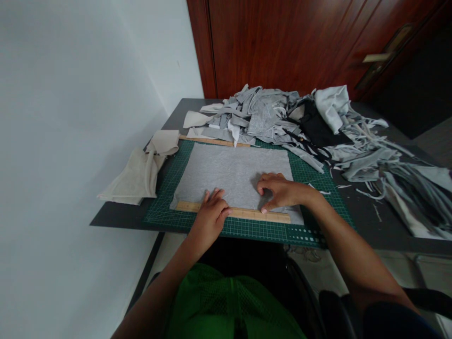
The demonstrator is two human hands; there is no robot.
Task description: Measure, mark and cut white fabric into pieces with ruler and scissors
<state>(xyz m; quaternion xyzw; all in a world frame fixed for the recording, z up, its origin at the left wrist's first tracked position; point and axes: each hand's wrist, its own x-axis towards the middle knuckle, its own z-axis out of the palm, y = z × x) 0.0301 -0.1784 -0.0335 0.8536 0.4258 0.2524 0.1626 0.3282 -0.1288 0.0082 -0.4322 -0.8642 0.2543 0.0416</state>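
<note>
A rectangular piece of light grey cloth (233,172) lies flat on a green cutting mat (261,230). Across its near edge runs a wooden ruler (250,214). My left hand (211,216) presses on the ruler left of its middle, fingers stretched over onto the cloth. Toward the ruler's right part, my right hand (280,190) rests with its thumb at the ruler and its bent fingers on the cloth. Thumb and fingers stand apart there, with nothing visibly held between them.
Heaped grey and white fabric strips (261,110) fill the table's back and right. Black-handled scissors (310,145) lie beside black cloth (323,127). A second wooden strip (212,140) lies along the mat's far edge. Folded beige cloth (136,176) sits at left, near the white wall (88,94).
</note>
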